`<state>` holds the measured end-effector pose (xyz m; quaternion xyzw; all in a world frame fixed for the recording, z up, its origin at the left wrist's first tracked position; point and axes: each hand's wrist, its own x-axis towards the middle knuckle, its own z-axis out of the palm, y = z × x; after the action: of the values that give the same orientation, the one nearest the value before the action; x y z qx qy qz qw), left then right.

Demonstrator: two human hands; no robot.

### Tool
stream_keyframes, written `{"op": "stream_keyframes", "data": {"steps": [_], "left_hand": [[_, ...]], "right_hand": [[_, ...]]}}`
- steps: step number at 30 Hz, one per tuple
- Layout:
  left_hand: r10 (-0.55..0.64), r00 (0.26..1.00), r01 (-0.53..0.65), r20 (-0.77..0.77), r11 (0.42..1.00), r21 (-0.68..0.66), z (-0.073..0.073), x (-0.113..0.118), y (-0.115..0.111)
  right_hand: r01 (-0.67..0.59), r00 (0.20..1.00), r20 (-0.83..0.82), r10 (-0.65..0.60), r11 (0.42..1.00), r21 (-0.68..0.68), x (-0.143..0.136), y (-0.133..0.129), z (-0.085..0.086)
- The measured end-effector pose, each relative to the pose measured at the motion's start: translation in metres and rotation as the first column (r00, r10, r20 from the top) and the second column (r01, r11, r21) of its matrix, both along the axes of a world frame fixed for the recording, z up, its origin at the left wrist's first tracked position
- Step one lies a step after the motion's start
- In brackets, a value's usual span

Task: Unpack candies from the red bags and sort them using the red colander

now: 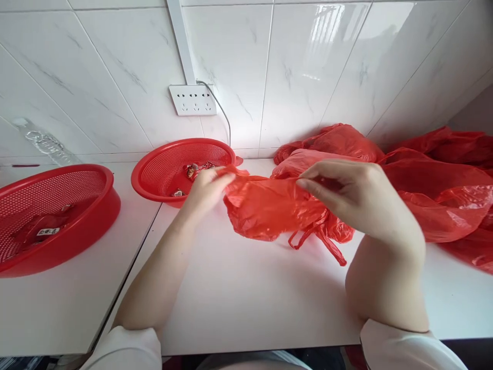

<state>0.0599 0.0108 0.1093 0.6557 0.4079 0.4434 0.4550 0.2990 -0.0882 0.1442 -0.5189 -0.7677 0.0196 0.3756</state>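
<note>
A thin red plastic bag is stretched in the air between my two hands, above the white table. My left hand pinches its left end, in front of a round red basket holding a few small patterned packets. At the bag's upper right edge, my right hand grips it between thumb and fingers. Loose handle loops of red plastic hang just below, near the tabletop; which bag they belong to I cannot tell.
Several red plastic bags are heaped along the right and back of the table. Another red basket with packets inside stands at the left. Behind it leans a clear plastic bottle. A white socket strip with a cable is on the tiled wall.
</note>
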Motion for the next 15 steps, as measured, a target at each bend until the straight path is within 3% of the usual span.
{"op": "stream_keyframes", "data": {"steps": [3, 5, 8, 11, 13, 15], "left_hand": [[0.011, 0.960, 0.025, 0.280, 0.992, -0.126, 0.005, -0.017, 0.016], [0.064, 0.909, 0.034, 0.413, 0.974, -0.226, 0.008, -0.027, 0.024], [0.083, 0.850, 0.108, 0.521, 0.939, -0.327, 0.010, -0.034, 0.029], [0.066, 0.851, 0.171, 0.521, 0.903, -0.393, 0.012, -0.035, 0.029], [0.083, 0.880, 0.142, 0.467, 0.893, -0.427, 0.013, -0.036, 0.030], [0.100, 0.927, 0.050, 0.362, 0.923, -0.382, 0.015, -0.038, 0.030]], "right_hand": [[0.369, 0.917, 0.157, -0.367, 0.929, 0.014, 0.019, 0.003, -0.002], [0.503, 0.843, 0.233, -0.484, 0.864, -0.026, 0.030, 0.006, -0.005], [0.528, 0.829, 0.292, -0.476, 0.839, -0.132, 0.039, 0.009, -0.011], [0.483, 0.861, 0.288, -0.419, 0.851, -0.208, 0.041, 0.012, -0.017], [0.503, 0.852, 0.294, -0.433, 0.834, -0.228, 0.041, 0.013, -0.019], [0.526, 0.842, 0.288, -0.456, 0.814, -0.248, 0.041, 0.014, -0.018]]}}
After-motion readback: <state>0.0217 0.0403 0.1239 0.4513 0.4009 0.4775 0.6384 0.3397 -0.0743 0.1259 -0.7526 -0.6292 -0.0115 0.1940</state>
